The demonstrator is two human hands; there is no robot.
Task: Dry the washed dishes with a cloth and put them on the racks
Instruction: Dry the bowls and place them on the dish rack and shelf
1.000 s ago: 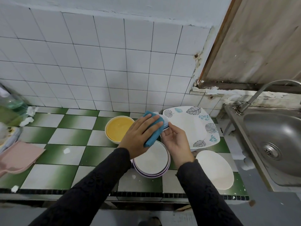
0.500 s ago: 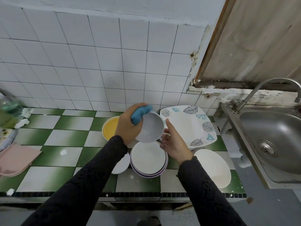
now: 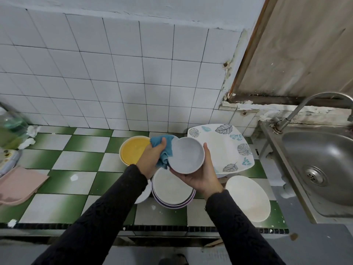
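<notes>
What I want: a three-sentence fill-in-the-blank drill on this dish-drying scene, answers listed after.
The left hand grips a ____ cloth.
The right hand holds a grey bowl above the ____-and-white tiled counter.
The yellow bowl stands to the ____ of the leaf-patterned plate.
Missing words: blue; green; left.

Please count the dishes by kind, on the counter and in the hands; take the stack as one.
Bowls: 2, yellow bowl, grey bowl
Single plates: 2, leaf plate, white oval plate
Stacks: 1, plate stack
Half-hidden: 1, white dish
Total: 6
</notes>
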